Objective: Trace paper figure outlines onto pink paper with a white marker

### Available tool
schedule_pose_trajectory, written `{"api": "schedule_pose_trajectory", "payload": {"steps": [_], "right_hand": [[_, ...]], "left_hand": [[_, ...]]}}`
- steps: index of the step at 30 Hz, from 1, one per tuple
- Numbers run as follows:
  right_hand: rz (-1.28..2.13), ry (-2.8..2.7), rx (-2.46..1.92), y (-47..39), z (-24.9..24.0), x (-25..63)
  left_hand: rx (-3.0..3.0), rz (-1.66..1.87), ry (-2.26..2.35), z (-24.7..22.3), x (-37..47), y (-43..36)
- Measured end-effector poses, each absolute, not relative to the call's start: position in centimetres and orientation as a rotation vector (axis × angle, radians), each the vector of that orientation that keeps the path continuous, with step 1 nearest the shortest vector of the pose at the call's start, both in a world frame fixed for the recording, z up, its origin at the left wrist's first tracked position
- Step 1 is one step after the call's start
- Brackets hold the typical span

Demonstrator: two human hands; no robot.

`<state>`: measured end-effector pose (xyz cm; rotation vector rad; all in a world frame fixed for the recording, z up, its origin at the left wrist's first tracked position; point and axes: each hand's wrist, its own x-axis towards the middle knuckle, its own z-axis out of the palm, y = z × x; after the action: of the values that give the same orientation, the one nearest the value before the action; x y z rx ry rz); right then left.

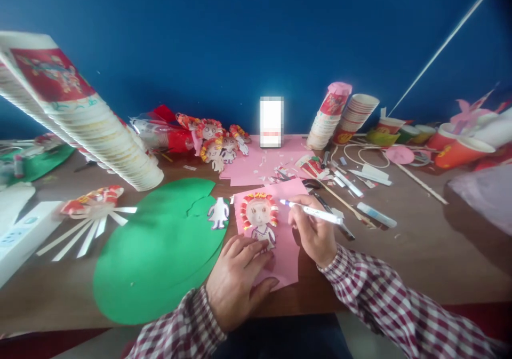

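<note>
Near the front edge of the surface (404,273), the right hand (316,236) pinches a pen (314,211), the left hand (238,273) lies loosely flat on a doll (262,217), likely light, creasable, best held by its edges.

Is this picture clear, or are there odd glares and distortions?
Head view: the glowing white panel is blown out and blocky; the left cup stack looks stretched and slanted; the blue wall darkens at top right. Also head view: lettering on the pen is too small to read.

Craft workspace — marker (322,213), paper figure (261,217)
</note>
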<state>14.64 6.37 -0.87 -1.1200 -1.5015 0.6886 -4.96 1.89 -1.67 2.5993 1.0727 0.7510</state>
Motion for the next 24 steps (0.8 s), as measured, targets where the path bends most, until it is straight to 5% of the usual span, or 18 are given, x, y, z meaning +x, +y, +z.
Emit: {"api": "schedule_pose_trajectory", "payload": {"steps": [8,24], "right_hand": [[0.562,-1.545,-1.094,6.8,-0.8,15.2],[0.120,-1.701,-1.095,6.9,-1.8,16.1]], "left_hand": [[2.238,1.062,1.440,-0.6,-6.4,4.3],[1.996,0.365,1.840,1.0,-5.2,14.3]]}}
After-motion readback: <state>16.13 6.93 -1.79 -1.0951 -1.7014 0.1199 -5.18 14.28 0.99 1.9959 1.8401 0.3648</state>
